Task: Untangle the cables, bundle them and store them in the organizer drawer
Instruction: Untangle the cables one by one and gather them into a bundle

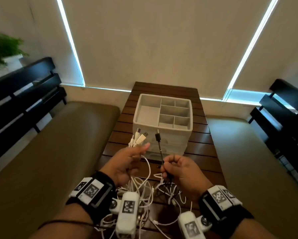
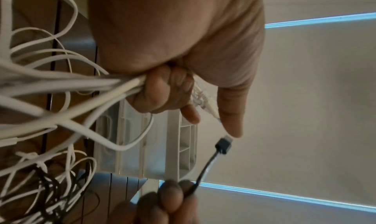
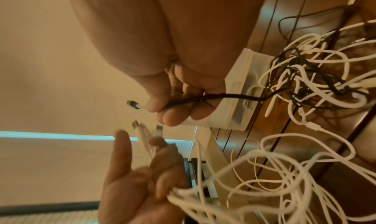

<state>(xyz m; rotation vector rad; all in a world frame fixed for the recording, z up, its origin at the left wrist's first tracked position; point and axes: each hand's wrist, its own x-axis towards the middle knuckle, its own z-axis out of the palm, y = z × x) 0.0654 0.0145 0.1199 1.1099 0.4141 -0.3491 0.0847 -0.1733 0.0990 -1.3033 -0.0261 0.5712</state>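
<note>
Beige roller blinds (image 1: 155,40) edged with daylight back a slatted wooden table (image 1: 203,135) between olive benches (image 1: 50,152).

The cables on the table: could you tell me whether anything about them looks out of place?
Yes: a black cable is snarled among the white cables heaped on the table. The organizer stands square, its compartments unfilled. Nothing looks damaged.

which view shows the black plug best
The left wrist view: the black plug sits sharp and unblocked against the pale blind, above the right hand pinching its cable. The head view shows it smaller, in front of the organizer. In the right wrist view it cannot be made out clearly.
</note>
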